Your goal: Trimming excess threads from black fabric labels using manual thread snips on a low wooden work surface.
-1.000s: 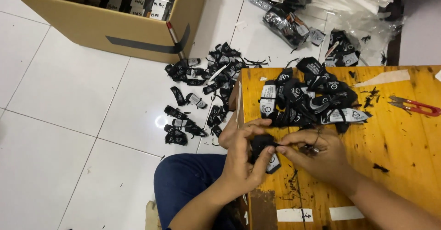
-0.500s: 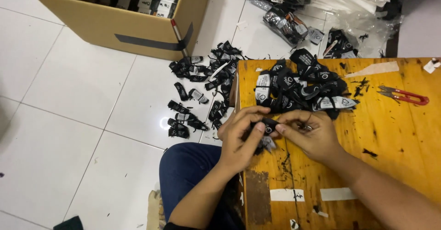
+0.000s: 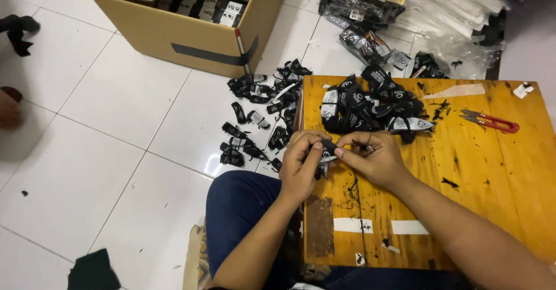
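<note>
My left hand [image 3: 301,162] and my right hand [image 3: 373,160] meet over the near left part of a low wooden table [image 3: 480,180]. Both pinch one small black fabric label [image 3: 328,150] with a white mark between their fingertips. Just beyond the hands a heap of similar black labels [image 3: 370,107] lies on the table. More black labels [image 3: 260,119] are scattered on the white tile floor left of the table. My knee in blue trousers [image 3: 240,209] sits below the left hand.
A red thread snipper [image 3: 491,121] lies on the table's far right. An open cardboard box [image 3: 191,29] with packed labels stands on the floor at the back. Plastic bags and bundles [image 3: 440,18] pile behind the table. Another person's foot [image 3: 8,110] shows at the left edge.
The view has shifted, so the table and hands sit lower right. Both hands keep working the same label; the fingers have turned it and the right fingertips now pinch its edge.
</note>
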